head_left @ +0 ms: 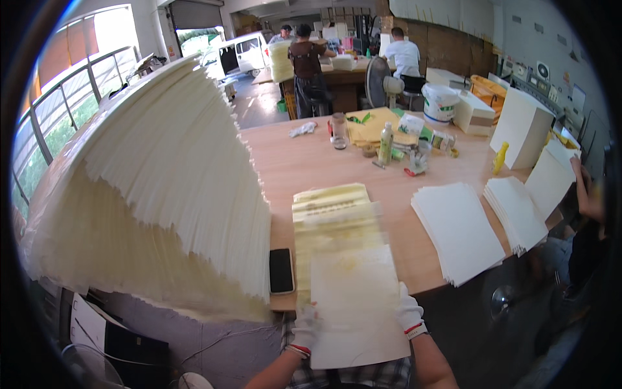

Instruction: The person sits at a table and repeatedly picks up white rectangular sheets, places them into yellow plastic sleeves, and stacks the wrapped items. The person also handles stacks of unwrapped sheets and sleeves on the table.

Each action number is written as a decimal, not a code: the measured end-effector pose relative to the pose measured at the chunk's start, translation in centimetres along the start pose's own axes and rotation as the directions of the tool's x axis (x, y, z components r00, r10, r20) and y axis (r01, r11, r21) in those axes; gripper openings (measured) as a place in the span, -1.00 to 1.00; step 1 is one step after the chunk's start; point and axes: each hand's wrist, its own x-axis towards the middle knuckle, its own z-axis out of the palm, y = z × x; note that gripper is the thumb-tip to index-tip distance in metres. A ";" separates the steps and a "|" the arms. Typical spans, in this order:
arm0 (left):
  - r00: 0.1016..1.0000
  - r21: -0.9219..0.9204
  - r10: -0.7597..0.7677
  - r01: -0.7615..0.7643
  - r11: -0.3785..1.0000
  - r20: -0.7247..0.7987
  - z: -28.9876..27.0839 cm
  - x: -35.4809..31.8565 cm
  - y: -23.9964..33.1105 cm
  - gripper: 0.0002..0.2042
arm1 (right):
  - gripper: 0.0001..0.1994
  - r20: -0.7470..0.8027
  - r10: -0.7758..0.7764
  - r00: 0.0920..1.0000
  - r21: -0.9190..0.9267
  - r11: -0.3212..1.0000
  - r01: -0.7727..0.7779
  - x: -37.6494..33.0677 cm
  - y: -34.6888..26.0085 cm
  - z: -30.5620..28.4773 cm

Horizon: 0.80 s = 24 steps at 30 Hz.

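Observation:
In white gloves with red cuffs, my left hand (304, 327) and my right hand (409, 312) grip the two side edges of a pale sheet of paper (355, 318). The sheet is tilted at the table's near edge, its lower end over my lap. Fingers of both hands are partly hidden by it. Under the sheet's far end lies a yellowish paper stack or packet (337, 214) with blurred dark print. A black phone (281, 271) rests just left of that stack.
A tall stack of cream sheets (175, 168) towers at left. White sheet piles (457, 230) lie at right, near a co-worker's hand (576, 167). Farther back stand a bottle (385, 144), a yellow bottle (500, 157), a white bucket (440, 104) and a fan (378, 81). Several people work beyond.

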 end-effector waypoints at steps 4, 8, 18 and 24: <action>0.996 0.096 -0.087 0.089 0.991 -0.028 -3.1 -3.3 4.7 -0.82 | -0.24 -0.142 -0.131 0.981 0.446 0.876 0.181 -5.6 1.7 3.4; 0.995 0.247 -0.002 -0.023 0.969 0.101 -5.5 -8.7 6.4 -0.78 | -0.28 -0.116 -0.255 0.960 0.497 0.822 0.279 -12.3 2.6 3.2; 0.942 0.123 0.048 -0.094 0.988 0.331 -7.5 -15.1 5.3 -0.83 | -0.37 0.021 -0.366 0.930 0.228 0.908 0.352 -20.7 3.2 2.0; 0.981 0.377 -0.152 0.097 0.921 0.118 -6.3 -12.4 4.7 -0.85 | -0.47 -0.199 -0.229 0.953 0.229 0.935 0.272 -18.0 3.2 -1.1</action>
